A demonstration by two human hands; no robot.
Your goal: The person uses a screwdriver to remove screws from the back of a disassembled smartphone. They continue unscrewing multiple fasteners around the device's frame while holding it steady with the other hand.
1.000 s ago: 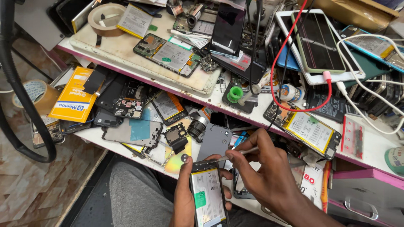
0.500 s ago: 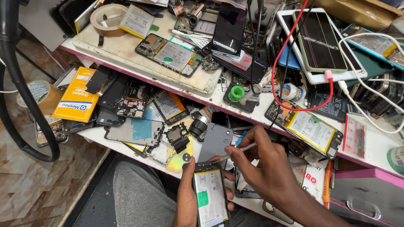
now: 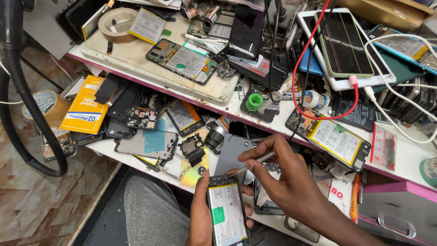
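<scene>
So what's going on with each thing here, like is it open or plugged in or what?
Opened phone: back off, battery showing, held in the left hand.
Thin metal tool: pinched in the right hand, tip at the phone's top edge.
Green-edged phone: screen dark, red cable plugged in.
Tape roll: lying flat on the shelf.

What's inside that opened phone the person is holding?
Inside the opened phone, held in the left hand, a white-labelled battery with a green patch fills most of the body. The right hand points a thin metal tool at its top edge. Anything beneath the battery is hidden.
</scene>
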